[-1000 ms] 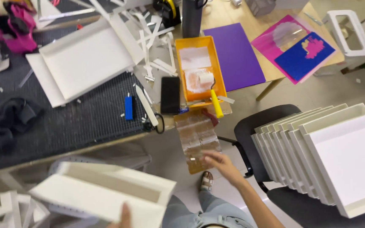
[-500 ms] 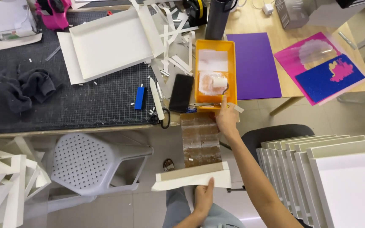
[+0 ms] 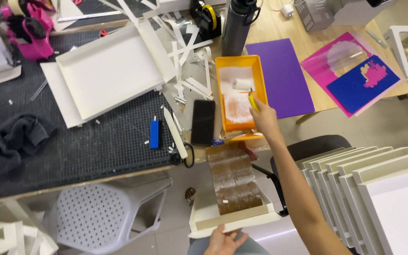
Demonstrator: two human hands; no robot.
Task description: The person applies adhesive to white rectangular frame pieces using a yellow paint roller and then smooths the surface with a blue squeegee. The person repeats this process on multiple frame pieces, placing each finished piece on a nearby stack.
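My right hand (image 3: 263,119) reaches over the orange paint tray (image 3: 259,75) and grips the yellow handle (image 3: 253,102) of a small white roller (image 3: 242,84) lying in it. My left hand (image 3: 224,240) holds a white cardboard box tray (image 3: 232,222) from below at the bottom of the view. A brown glue-smeared board (image 3: 233,177) slopes from the table edge down into that tray.
A black cutting mat (image 3: 72,141) carries a large white box tray (image 3: 107,71), white strips (image 3: 185,47), a blue cutter (image 3: 154,133), a black phone (image 3: 203,122). Purple sheet (image 3: 282,75), pink and blue sheets (image 3: 355,80), grey bottle (image 3: 238,23). White stool (image 3: 105,217); stacked white trays (image 3: 374,189) on a black chair.
My right hand has moved up from the brown board to the orange tray and closed on the roller handle. The white box has turned and now sits under the board.
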